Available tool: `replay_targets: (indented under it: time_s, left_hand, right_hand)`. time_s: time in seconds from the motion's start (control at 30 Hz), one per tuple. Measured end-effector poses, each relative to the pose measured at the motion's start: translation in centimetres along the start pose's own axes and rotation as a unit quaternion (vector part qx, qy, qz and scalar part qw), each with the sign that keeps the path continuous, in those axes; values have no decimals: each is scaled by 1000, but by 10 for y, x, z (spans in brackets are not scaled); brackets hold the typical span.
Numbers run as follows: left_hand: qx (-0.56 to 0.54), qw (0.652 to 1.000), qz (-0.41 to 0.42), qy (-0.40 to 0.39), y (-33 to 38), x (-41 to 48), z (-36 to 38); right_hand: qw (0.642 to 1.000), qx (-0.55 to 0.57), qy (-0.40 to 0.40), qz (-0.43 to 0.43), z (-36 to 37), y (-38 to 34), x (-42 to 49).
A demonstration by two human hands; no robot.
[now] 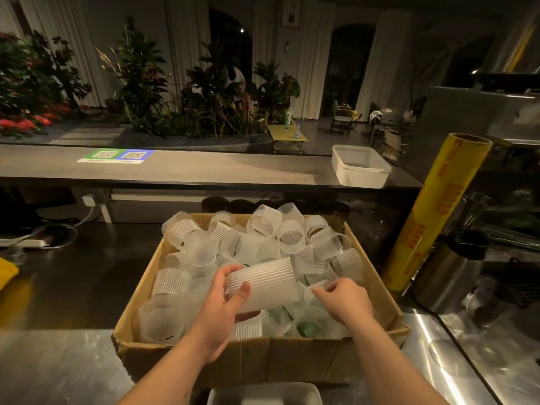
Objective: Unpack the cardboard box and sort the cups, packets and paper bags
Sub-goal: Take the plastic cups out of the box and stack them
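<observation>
An open cardboard box (377,290) stands on the counter in front of me, filled with several frosted ribbed plastic cups (263,226) lying in a heap. My left hand (225,305) grips a stack of ribbed cups (263,283) held sideways over the box. My right hand (344,302) pinches another ribbed cup (315,292) just right of that stack, inside the box. Something green (309,328) shows under the cups at the box's near side.
A yellow roll of cling film (432,217) stands upright right of the box, next to a steel canister (447,276). A white plastic tub (361,166) sits on the raised bar ledge. Another white container (263,394) is at the bottom edge. Cables lie left.
</observation>
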State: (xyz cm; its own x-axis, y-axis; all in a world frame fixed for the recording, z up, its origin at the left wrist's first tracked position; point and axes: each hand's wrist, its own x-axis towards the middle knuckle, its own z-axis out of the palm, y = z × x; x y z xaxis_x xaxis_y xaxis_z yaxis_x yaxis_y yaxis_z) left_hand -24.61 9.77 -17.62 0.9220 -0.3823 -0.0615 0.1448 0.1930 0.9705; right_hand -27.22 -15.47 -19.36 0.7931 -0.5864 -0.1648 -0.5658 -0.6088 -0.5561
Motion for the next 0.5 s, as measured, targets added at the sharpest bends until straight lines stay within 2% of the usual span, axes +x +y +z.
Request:
replay_targets:
  time_s: [0.07, 0.13, 0.2, 0.27, 0.33, 0.43, 0.5]
  left_hand:
    - [0, 1000, 0, 3, 0, 0, 0]
    - [2, 1000, 0, 3, -1, 0, -1]
    - [4, 1000, 0, 3, -1, 0, -2]
    - [7, 1000, 1, 1, -1, 1, -2]
    - [10, 1000, 2, 4, -1, 3, -2]
    - [15, 1000, 5, 12, -3, 4, -2]
    - [10, 1000, 4, 20, -3, 4, -2]
  right_hand:
    - [1000, -26, -6, -15, 8, 5, 6]
    - [999, 14, 19, -37, 6, 7, 7]
    - [988, 141, 26, -61, -5, 1, 0]
    - [952, 288, 14, -104, -18, -10, -12]
    - [917, 366, -2, -156, -29, -20, -25]
    - [889, 404, -51, -212, -35, -35, -44]
    - [892, 385, -68, -227, -30, -40, -49]
